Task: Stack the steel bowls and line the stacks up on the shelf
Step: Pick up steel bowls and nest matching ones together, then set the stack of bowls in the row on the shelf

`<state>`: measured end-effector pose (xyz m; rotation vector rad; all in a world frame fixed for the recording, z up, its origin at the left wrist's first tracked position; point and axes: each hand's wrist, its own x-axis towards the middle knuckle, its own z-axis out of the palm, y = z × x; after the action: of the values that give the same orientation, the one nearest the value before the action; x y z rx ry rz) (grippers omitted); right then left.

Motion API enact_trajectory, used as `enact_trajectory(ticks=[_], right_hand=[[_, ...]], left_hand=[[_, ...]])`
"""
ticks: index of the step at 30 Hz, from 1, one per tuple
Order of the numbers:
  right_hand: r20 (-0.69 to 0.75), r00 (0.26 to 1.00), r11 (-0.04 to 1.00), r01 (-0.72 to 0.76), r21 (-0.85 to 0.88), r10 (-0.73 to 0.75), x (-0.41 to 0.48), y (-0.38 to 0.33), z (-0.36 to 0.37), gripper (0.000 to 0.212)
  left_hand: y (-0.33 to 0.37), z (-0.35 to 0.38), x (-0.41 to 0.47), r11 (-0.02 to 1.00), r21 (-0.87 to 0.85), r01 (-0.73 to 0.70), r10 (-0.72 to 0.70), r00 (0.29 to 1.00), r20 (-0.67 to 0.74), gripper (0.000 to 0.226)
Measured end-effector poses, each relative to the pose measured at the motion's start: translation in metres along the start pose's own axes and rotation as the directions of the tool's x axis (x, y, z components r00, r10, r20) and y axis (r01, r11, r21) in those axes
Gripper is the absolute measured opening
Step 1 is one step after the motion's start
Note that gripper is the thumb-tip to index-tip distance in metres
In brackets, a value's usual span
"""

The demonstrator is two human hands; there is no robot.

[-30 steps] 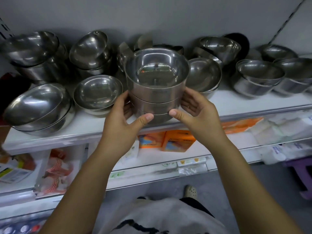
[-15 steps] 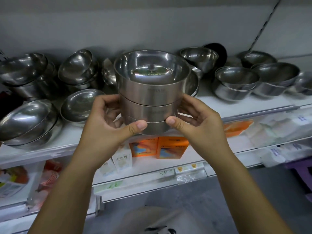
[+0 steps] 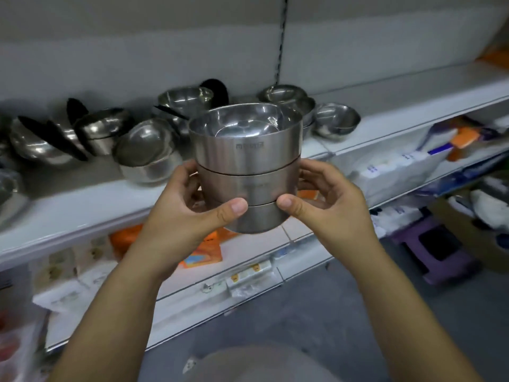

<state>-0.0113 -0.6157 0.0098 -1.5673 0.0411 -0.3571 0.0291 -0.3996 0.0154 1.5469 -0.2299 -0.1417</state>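
Three stacked bowls point(image 3: 245, 172) carried rightward along shelf point(image 3: 82, 205)

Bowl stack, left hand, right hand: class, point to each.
bowl stack point(image 3: 245, 159), head view, top bowl's side wall.
left hand point(image 3: 176, 219), head view, back of hand.
right hand point(image 3: 333, 208), head view, back of hand.

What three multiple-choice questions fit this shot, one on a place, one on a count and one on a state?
1. Where is the stack?
A. held in front of the shelf
B. resting on the shelf
C. on the floor

2. How many bowls are in it?
A. two
B. three
C. five

3. What are the hands doing?
A. hanging free
B. one holds it
C. both grip it

Answers:
1 A: its base hangs clear of the shelf edge.
2 B: two seams split the wall into three bands.
3 C: the left hand and right hand each curl round it.
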Motion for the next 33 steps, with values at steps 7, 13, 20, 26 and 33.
enact_trajectory(ticks=[7, 13, 20, 26, 33], right_hand=[[-0.111, 0.994, 0.997, -0.033, -0.074, 0.025, -0.034, -0.003, -0.142, 0.061], [-0.193, 0.978, 0.992, -0.098, -0.078, 0.081, -0.047, 0.005, -0.218, 0.059], [-0.297, 0.950, 0.989, -0.128, -0.071, 0.102, -0.019, 0.019, -0.274, 0.060], [-0.279, 0.954, 0.979, -0.152, -0.134, 0.110, 0.051, 0.020, -0.332, 0.047], [-0.275, 0.961, 0.959, -0.104, -0.265, 0.028, 0.156, 0.029, -0.406, 0.046]], left_hand=[[-0.017, 0.136, 0.000, 0.999, 0.018, 0.035, -0.037, 0.990, 0.133, 0.091], [-0.026, 0.214, 0.004, 0.995, 0.030, 0.096, -0.100, 0.965, 0.242, 0.082], [-0.029, 0.276, 0.053, 0.990, 0.098, 0.097, -0.123, 0.942, 0.311, 0.084], [-0.028, 0.334, 0.134, 0.990, 0.116, 0.079, -0.117, 0.920, 0.374, 0.091], [-0.018, 0.404, 0.245, 0.988, 0.155, 0.003, -0.068, 0.905, 0.420, 0.087]])
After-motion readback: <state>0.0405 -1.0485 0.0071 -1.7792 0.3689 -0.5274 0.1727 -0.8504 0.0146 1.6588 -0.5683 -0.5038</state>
